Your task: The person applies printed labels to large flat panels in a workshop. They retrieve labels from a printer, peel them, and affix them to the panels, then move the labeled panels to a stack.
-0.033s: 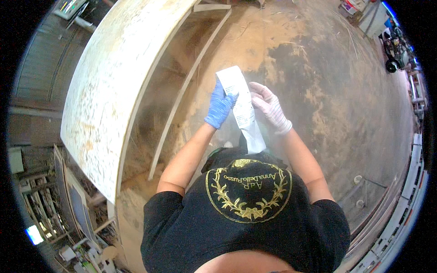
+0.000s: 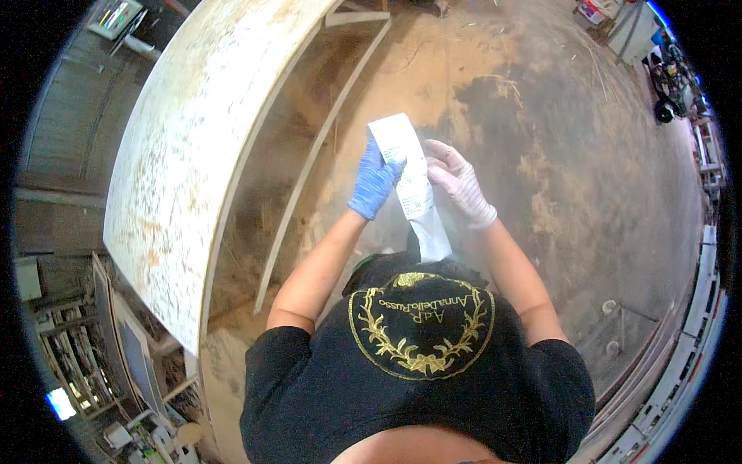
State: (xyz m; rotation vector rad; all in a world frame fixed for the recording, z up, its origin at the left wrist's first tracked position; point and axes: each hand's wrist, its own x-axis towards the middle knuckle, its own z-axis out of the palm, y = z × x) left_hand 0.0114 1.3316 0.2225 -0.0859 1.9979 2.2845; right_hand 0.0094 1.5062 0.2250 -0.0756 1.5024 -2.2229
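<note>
A long white strip of printed labels (image 2: 410, 166) hangs in front of my chest, its far end folded over. Its lower end reaches down to the black shirt. My left hand (image 2: 374, 184), in a blue glove, is closed on the strip's left edge, the thumb lying on the printed side and the fingers behind. My right hand (image 2: 461, 185), in a pale whitish glove, is at the strip's right edge. Its bent fingers and thumb come together there and seem to pinch the edge; the exact contact is hard to make out.
A large pale board (image 2: 178, 162) with worn, stained paint stands at the left, a thin wooden rail (image 2: 321, 147) below its edge. Sawdust covers part of the dark floor (image 2: 572, 178). Stacked wood (image 2: 73, 352) lies at lower left; dark wheeled equipment (image 2: 671, 89) stands far right.
The view has shifted very slightly. Both hands and the label strip keep their places.
</note>
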